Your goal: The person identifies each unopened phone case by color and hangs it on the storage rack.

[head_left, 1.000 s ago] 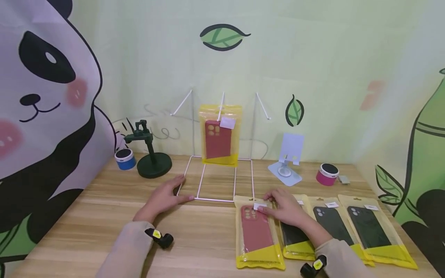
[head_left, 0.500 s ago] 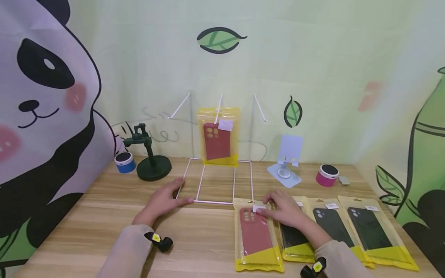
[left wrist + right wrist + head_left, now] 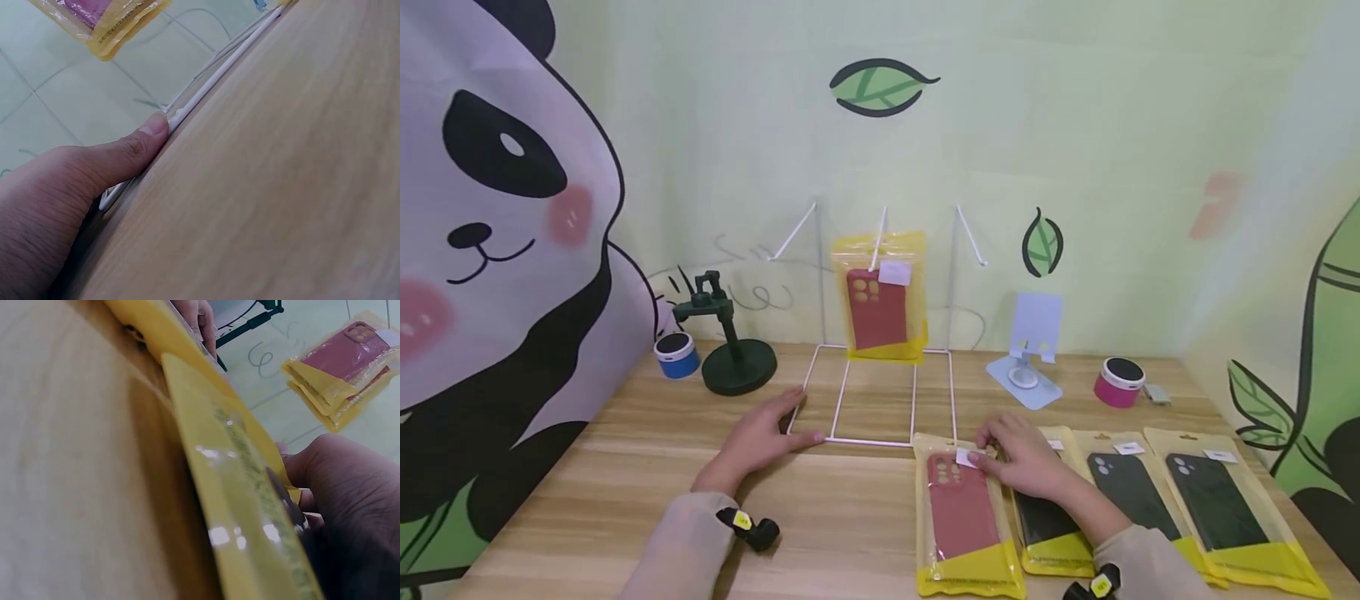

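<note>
My left hand [image 3: 763, 437] rests at the near left corner of the white wire display rack [image 3: 880, 442], thumb extended along its front bar [image 3: 212, 78]. My right hand [image 3: 1026, 458] pinches the upper right edge of a yellow bag holding a red phone case [image 3: 964, 512], which lies just in front of the rack. The right wrist view shows this yellow bag [image 3: 970, 575] edge-on, thumb and fingers at its side. On the rack's middle hook hang bagged red phone cases [image 3: 350, 356], one behind another; the front bag [image 3: 880, 312] carries a white label.
Several bagged dark phone cases [image 3: 1213, 500] lie in a row at right, partly under my right forearm. Behind stand a dark green stand [image 3: 737, 367], a blue speaker [image 3: 677, 357], a light blue phone stand [image 3: 1024, 375] and a pink speaker [image 3: 1118, 383]. The rack's side hooks [image 3: 793, 232] hold nothing.
Both hands keep their places on the rack and the bag. The head view has shifted slightly.
</note>
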`<state>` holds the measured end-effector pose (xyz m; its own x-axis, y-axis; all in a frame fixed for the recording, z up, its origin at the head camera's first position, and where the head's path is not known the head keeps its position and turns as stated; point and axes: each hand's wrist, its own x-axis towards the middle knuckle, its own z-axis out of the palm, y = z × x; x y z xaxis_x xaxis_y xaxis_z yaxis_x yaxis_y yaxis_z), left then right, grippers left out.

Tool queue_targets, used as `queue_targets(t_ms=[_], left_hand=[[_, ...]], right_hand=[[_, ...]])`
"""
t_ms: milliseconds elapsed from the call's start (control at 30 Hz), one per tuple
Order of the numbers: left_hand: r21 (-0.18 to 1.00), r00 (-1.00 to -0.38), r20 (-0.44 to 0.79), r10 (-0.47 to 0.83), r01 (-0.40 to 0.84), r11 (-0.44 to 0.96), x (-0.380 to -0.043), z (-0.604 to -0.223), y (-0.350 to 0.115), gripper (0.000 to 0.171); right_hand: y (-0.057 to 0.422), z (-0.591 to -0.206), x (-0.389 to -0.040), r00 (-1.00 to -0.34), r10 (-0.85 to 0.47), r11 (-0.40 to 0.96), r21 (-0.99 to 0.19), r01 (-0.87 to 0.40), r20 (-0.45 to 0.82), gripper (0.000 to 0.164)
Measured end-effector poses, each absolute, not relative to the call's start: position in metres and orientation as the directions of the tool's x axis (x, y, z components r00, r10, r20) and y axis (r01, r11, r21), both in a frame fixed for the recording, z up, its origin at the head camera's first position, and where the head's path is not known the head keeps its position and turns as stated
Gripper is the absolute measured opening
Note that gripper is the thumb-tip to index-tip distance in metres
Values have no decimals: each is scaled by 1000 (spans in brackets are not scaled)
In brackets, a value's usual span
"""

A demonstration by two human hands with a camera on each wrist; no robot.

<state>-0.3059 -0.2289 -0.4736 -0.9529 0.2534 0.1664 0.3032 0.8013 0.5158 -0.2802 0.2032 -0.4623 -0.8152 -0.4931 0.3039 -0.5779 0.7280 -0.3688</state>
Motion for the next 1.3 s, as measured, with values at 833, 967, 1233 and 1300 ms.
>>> queue_targets(t_ms=[833,967,1233,1300], left_hand=[[512,-953,171,250,302,804,-307,-477,-227,100],[519,-952,172,251,305,799,-307,-478,-226,99],[524,-954,171,247,301,797,-306,-478,-226,99],[530,-953,174,248,303,792,-305,-478,-226,99]], right_hand=[[210,-437,-274,-859,-390,450,-745,-492,332,8],[210,-421,-268,-902,-311,310,-865,-394,300,15],[202,-388,-252,-905,-312,152,-925,-347,288,21],[199,-378,-247,-896,-310,85,-929,-360,319,25]])
